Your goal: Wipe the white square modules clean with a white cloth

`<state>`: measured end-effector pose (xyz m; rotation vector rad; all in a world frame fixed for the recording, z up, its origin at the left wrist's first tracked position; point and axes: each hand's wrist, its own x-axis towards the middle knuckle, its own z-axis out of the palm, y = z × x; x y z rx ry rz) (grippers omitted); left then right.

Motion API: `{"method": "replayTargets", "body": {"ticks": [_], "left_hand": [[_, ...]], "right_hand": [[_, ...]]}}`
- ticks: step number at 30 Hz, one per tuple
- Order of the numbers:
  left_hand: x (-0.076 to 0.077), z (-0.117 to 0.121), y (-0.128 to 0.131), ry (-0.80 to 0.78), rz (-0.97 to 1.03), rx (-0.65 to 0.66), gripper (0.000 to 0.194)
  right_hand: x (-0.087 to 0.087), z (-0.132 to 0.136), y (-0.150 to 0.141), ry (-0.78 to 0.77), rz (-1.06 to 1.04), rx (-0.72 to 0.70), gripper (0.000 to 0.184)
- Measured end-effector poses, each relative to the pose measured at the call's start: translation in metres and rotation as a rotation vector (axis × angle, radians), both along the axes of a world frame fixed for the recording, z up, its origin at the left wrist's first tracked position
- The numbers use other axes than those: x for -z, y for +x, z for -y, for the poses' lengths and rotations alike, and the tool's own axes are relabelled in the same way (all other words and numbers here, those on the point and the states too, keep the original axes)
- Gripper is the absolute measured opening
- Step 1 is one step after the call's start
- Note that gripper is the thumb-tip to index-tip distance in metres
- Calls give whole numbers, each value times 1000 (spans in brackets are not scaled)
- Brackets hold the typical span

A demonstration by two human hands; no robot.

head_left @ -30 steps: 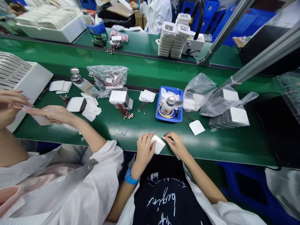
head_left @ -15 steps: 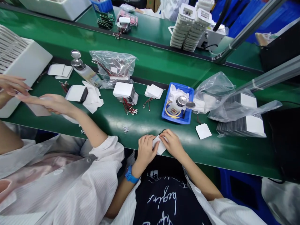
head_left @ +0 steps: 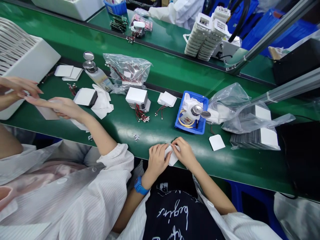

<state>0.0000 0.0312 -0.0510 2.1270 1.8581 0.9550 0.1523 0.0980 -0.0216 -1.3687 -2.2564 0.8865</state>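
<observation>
At the front edge of the bench, my left hand (head_left: 157,160) and my right hand (head_left: 184,152) both grip a small white square panel (head_left: 173,160). The left thumb lies across the panel, while the right fingertips pinch near its upper edge; what exactly they pinch there is too small to make out. Left of my hands is a little heap of tiny white parts (head_left: 136,137). Farther back stands a stack of white panels (head_left: 136,95) with red and black wires (head_left: 141,116) hanging from it. A single white panel (head_left: 217,142) lies to the right.
A blue bin (head_left: 190,130) holds a pump bottle (head_left: 189,116) and cloth. Bagged panel stacks (head_left: 268,137) stand at right, below a metal post (head_left: 287,81). On the left, a co-worker's hands (head_left: 66,108) handle another panel, near a second pump bottle (head_left: 100,78).
The camera view has shifted slightly, moving the bench things a little. Both my hands keep their grip on the panel, with only slight finger movement.
</observation>
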Motion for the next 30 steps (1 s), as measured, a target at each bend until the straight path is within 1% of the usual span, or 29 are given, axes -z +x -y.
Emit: {"method": "replayTargets", "body": {"ticks": [8,21,30], "left_hand": [[-1,0,0,-12,18,1,21],[-1,0,0,-12,11,3,20],[0,1,0,-3,8,10,21]], "right_hand": [[-1,-1,-2,0,2,0,9],[0,-4,-4,-12,-1,-5,11],[0,-5,-5,-33,-4,22,11]]}}
